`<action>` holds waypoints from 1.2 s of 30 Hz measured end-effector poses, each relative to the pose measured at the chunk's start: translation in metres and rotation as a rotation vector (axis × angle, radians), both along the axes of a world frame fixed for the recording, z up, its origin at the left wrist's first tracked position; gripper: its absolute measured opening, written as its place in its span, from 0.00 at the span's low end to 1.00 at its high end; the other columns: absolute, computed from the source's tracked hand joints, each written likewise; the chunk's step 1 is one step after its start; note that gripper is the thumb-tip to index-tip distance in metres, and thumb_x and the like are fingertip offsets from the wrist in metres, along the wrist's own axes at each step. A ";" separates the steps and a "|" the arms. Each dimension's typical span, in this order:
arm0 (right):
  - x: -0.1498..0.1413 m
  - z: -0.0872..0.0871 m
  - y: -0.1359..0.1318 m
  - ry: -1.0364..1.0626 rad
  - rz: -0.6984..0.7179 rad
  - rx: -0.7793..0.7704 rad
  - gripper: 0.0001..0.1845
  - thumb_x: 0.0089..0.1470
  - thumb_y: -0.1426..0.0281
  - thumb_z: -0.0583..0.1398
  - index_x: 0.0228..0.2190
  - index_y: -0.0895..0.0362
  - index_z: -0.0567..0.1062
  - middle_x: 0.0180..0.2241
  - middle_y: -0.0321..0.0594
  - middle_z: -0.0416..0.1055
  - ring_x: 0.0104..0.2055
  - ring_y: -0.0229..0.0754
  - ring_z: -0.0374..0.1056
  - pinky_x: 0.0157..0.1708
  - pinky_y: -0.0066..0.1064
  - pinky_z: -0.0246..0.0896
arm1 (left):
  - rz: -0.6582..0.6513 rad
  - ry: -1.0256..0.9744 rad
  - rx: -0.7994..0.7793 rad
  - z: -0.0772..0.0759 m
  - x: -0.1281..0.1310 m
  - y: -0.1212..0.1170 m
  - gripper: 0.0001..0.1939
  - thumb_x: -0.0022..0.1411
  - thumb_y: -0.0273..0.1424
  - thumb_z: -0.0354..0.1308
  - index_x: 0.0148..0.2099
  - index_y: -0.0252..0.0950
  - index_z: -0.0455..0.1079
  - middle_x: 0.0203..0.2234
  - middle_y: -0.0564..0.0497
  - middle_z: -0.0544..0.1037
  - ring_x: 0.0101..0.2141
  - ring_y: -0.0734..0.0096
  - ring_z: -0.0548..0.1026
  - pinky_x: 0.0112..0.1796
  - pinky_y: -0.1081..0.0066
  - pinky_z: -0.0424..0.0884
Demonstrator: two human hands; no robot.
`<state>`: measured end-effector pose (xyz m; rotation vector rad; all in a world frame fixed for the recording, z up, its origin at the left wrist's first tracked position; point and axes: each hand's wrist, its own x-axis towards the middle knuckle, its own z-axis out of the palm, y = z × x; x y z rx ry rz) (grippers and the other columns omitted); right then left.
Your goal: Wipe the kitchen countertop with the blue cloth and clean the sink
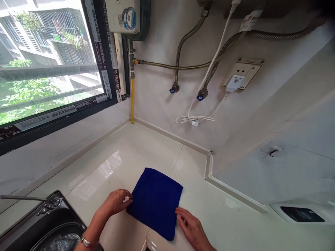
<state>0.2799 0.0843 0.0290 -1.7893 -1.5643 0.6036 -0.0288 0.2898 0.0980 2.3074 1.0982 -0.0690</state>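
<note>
A dark blue cloth point(156, 202), roughly square, lies flat on the pale countertop. At its left edge, my left hand point(117, 201) has thumb and forefinger closed together on the fabric. My right hand point(192, 228) is at the opposite edge with its fingers stretched out, the fingertips touching the side of the cloth and the thumb apart from them.
A black sink point(59, 209) with a tap sits at lower left. A white appliance with a dark panel point(302, 213) stands at far right. Hoses, a white cable point(209, 66) and a socket point(242, 73) are on the back wall. A window point(49, 59) is at left.
</note>
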 end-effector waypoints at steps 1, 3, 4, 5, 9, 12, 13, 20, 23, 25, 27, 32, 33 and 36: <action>0.006 -0.003 0.013 0.011 -0.080 0.024 0.21 0.64 0.58 0.50 0.46 0.53 0.77 0.49 0.47 0.75 0.47 0.46 0.74 0.44 0.35 0.73 | 0.034 0.000 0.027 -0.002 0.007 0.008 0.14 0.64 0.37 0.49 0.43 0.46 0.76 0.43 0.53 0.81 0.42 0.64 0.78 0.41 0.68 0.69; 0.017 -0.011 0.038 0.022 -0.205 0.051 0.24 0.64 0.56 0.48 0.50 0.55 0.73 0.48 0.49 0.75 0.41 0.45 0.75 0.38 0.35 0.74 | 0.100 -0.012 0.081 -0.009 0.028 0.024 0.17 0.67 0.36 0.45 0.49 0.45 0.74 0.49 0.50 0.78 0.49 0.61 0.75 0.47 0.65 0.68; 0.022 -0.017 0.050 0.012 -0.251 0.064 0.25 0.63 0.55 0.48 0.52 0.55 0.72 0.49 0.50 0.74 0.39 0.45 0.75 0.37 0.37 0.74 | 0.130 -0.023 0.104 -0.014 0.040 0.032 0.18 0.67 0.36 0.44 0.52 0.45 0.72 0.52 0.49 0.76 0.52 0.61 0.73 0.50 0.64 0.67; 0.025 -0.022 0.061 -0.009 -0.290 0.083 0.26 0.63 0.54 0.48 0.52 0.56 0.70 0.48 0.50 0.73 0.40 0.46 0.74 0.39 0.39 0.74 | 0.161 -0.037 0.124 -0.020 0.054 0.040 0.19 0.68 0.35 0.43 0.55 0.44 0.70 0.54 0.49 0.74 0.54 0.61 0.71 0.51 0.64 0.67; 0.031 -0.045 0.088 -0.116 -0.362 0.174 0.26 0.61 0.52 0.48 0.50 0.56 0.71 0.47 0.50 0.72 0.49 0.52 0.70 0.49 0.48 0.69 | 0.264 -0.092 0.178 -0.042 0.101 0.066 0.21 0.70 0.33 0.40 0.60 0.42 0.64 0.57 0.46 0.70 0.57 0.62 0.66 0.54 0.63 0.66; 0.033 -0.056 0.094 -0.098 -0.376 0.172 0.24 0.59 0.52 0.50 0.46 0.56 0.72 0.44 0.50 0.72 0.47 0.52 0.71 0.46 0.46 0.69 | 0.284 -0.118 0.183 -0.052 0.119 0.079 0.17 0.66 0.32 0.50 0.55 0.41 0.69 0.54 0.44 0.71 0.56 0.61 0.65 0.53 0.64 0.66; 0.035 -0.058 0.095 -0.069 -0.378 0.145 0.24 0.58 0.52 0.51 0.44 0.56 0.73 0.42 0.50 0.73 0.45 0.52 0.72 0.45 0.45 0.70 | 0.287 -0.123 0.177 -0.053 0.120 0.082 0.15 0.64 0.32 0.53 0.52 0.40 0.71 0.53 0.44 0.71 0.55 0.60 0.66 0.52 0.64 0.66; 0.050 -0.017 0.105 0.204 -0.386 0.029 0.22 0.48 0.49 0.58 0.31 0.53 0.77 0.33 0.42 0.78 0.36 0.50 0.73 0.39 0.40 0.69 | 0.246 -0.249 0.092 -0.020 0.103 0.097 0.07 0.61 0.36 0.57 0.38 0.39 0.72 0.30 0.53 0.77 0.34 0.70 0.75 0.36 0.72 0.69; 0.051 0.028 0.109 0.350 -0.400 0.100 0.21 0.48 0.49 0.61 0.32 0.54 0.76 0.31 0.40 0.77 0.33 0.46 0.71 0.35 0.35 0.67 | 0.252 -0.396 0.155 0.025 0.093 0.102 0.10 0.63 0.39 0.54 0.40 0.40 0.71 0.31 0.53 0.78 0.33 0.73 0.74 0.37 0.73 0.69; 0.050 0.062 0.111 0.429 -0.408 0.182 0.22 0.48 0.49 0.62 0.33 0.55 0.74 0.30 0.39 0.76 0.33 0.44 0.71 0.34 0.33 0.67 | 0.245 -0.495 0.205 0.058 0.088 0.103 0.12 0.64 0.42 0.53 0.41 0.40 0.70 0.32 0.53 0.78 0.33 0.74 0.74 0.37 0.74 0.69; 0.050 0.094 0.111 0.469 -0.390 0.257 0.21 0.49 0.50 0.62 0.34 0.56 0.74 0.33 0.42 0.76 0.36 0.44 0.71 0.38 0.33 0.68 | 0.234 -0.571 0.247 0.088 0.082 0.101 0.15 0.64 0.45 0.52 0.41 0.40 0.70 0.33 0.53 0.77 0.32 0.74 0.73 0.37 0.74 0.69; 0.058 0.115 0.095 0.341 -0.261 0.326 0.12 0.55 0.60 0.59 0.38 0.53 0.74 0.45 0.44 0.77 0.48 0.46 0.71 0.54 0.41 0.64 | 0.128 -0.631 0.256 0.104 0.067 0.082 0.16 0.64 0.45 0.52 0.41 0.38 0.71 0.35 0.52 0.78 0.34 0.73 0.75 0.36 0.74 0.69; 0.060 0.105 0.088 0.301 -0.241 0.315 0.11 0.55 0.63 0.57 0.38 0.53 0.75 0.45 0.43 0.77 0.50 0.47 0.71 0.55 0.42 0.63 | 0.091 -0.601 0.218 0.095 0.064 0.075 0.15 0.64 0.44 0.52 0.41 0.38 0.71 0.36 0.52 0.79 0.35 0.73 0.75 0.37 0.74 0.69; 0.060 0.056 0.060 0.194 -0.216 0.219 0.12 0.49 0.69 0.55 0.35 0.52 0.77 0.42 0.42 0.78 0.49 0.47 0.72 0.55 0.43 0.63 | 0.003 -0.355 0.045 0.049 0.056 0.047 0.11 0.64 0.37 0.51 0.40 0.39 0.72 0.35 0.53 0.79 0.34 0.73 0.75 0.38 0.74 0.68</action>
